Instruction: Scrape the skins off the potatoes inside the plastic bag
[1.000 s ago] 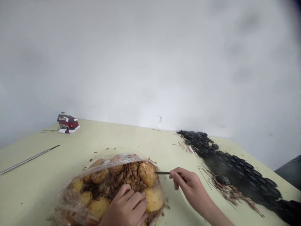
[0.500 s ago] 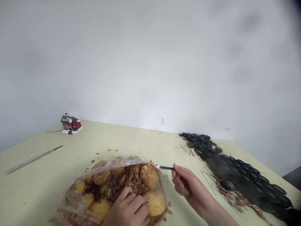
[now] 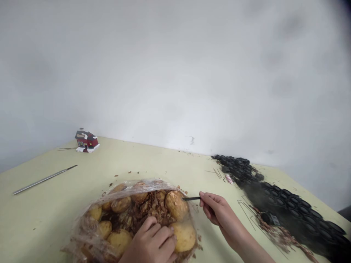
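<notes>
My right hand (image 3: 218, 210): pinching a thin dark stick (image 3: 192, 198), tip at a flaky potato (image 3: 175, 205) inside the plastic bag (image 3: 131, 190). My left hand (image 3: 154, 239): curled against a yellow potato (image 3: 185, 236); grip, cannot tell. Step, seemingly: scraping; next calls for steadiness.

Potatoes (image 3: 184, 237) in plastic bag (image 3: 144, 186), front centre of table (image 3: 41, 215). Metal rod (image 3: 45, 179) left; miniature house (image 3: 87, 142) behind it, before wall (image 3: 175, 73). Bent wires (image 3: 246, 215) right of bag, discs (image 3: 294, 201) farther right.
</notes>
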